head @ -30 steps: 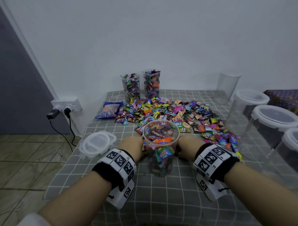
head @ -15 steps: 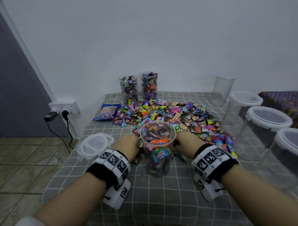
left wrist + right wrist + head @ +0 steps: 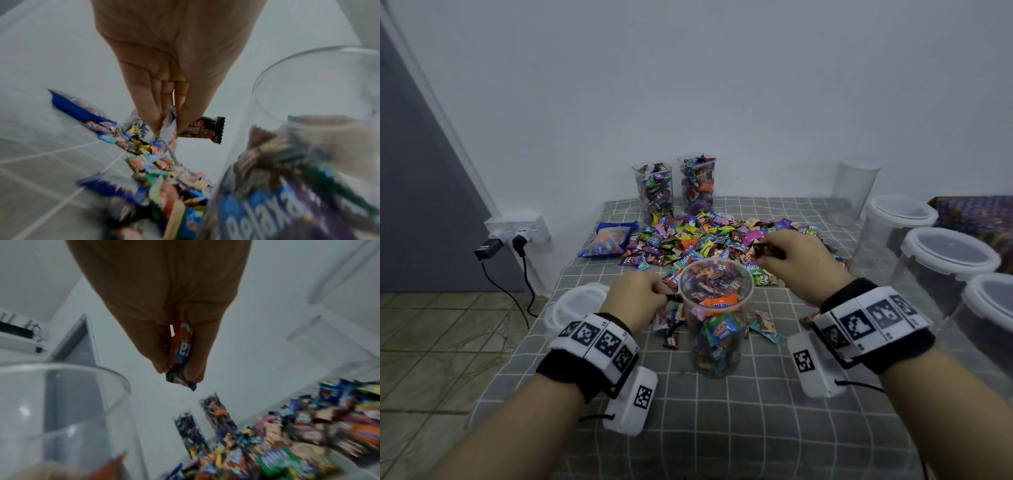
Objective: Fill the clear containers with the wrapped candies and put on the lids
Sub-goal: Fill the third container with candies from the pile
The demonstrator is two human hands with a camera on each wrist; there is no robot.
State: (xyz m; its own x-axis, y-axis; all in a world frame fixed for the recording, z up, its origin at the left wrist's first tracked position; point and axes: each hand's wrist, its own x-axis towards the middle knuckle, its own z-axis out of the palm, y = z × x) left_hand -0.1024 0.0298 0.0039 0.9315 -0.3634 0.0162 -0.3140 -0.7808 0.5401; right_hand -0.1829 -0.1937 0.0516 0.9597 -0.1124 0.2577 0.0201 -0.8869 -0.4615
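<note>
A clear round container point(image 3: 715, 318), nearly full of wrapped candies, stands in front of me on the checked cloth. My left hand point(image 3: 640, 298) is at its left rim and pinches wrapped candies point(image 3: 197, 128), one of them a dark coffee candy. My right hand point(image 3: 787, 257) is raised beyond the rim on the right and pinches an orange and a dark wrapped candy point(image 3: 179, 350). The container wall point(image 3: 287, 129) fills the right of the left wrist view and the container rim point(image 3: 68, 374) the lower left of the right wrist view. A loose pile of wrapped candies point(image 3: 705, 240) lies behind it.
A white lid point(image 3: 575, 305) lies at the table's left edge. Two filled square containers point(image 3: 674, 188) stand by the wall, a blue candy bag point(image 3: 609, 238) left of the pile. An empty clear container point(image 3: 854, 192) and lidded containers point(image 3: 948, 260) line the right side.
Both hands have left the table beside the container. The right hand has risen with candies above and behind the rim; the left has lifted candies to the left rim.
</note>
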